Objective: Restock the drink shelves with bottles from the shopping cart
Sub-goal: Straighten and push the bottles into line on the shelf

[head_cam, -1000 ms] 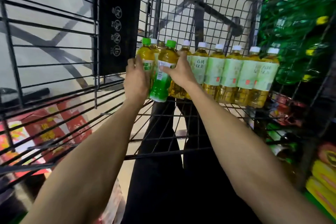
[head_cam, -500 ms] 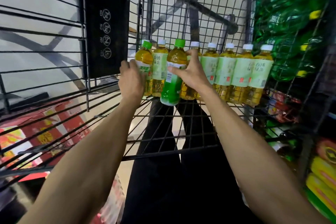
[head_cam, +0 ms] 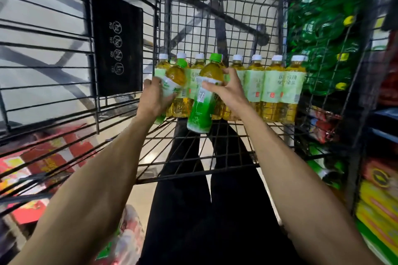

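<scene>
Gripping one green-capped bottle in each hand, a person reaches with both bare arms into a black wire shopping cart [head_cam: 167, 28]. In the left hand [head_cam: 151, 100], fingers and thumb curl round the label of the left bottle [head_cam: 175, 75], which tilts with its cap leaning to the right. Fingers of the right hand [head_cam: 231, 92] wrap the upper label of the right bottle [head_cam: 204, 101], its thumb across the front; this bottle also tilts, with its base towards the viewer. Both bottles hold golden-amber liquid and carry green and white labels. Just behind them, a row of white-capped bottles [head_cam: 273, 88] stands upright along the far end of the cart floor, side by side and touching, each filled with the same amber drink and wrapped in a pale green label. A black panel [head_cam: 117, 43] printed with four round white symbols hangs on the cart's left wall. Beyond the right wall, shelves are packed with green bottles [head_cam: 323, 28] with yellow caps. Red packaging [head_cam: 49, 157] lies outside the cart at lower left. Black trousers [head_cam: 193, 221] show through the wire floor.
</scene>
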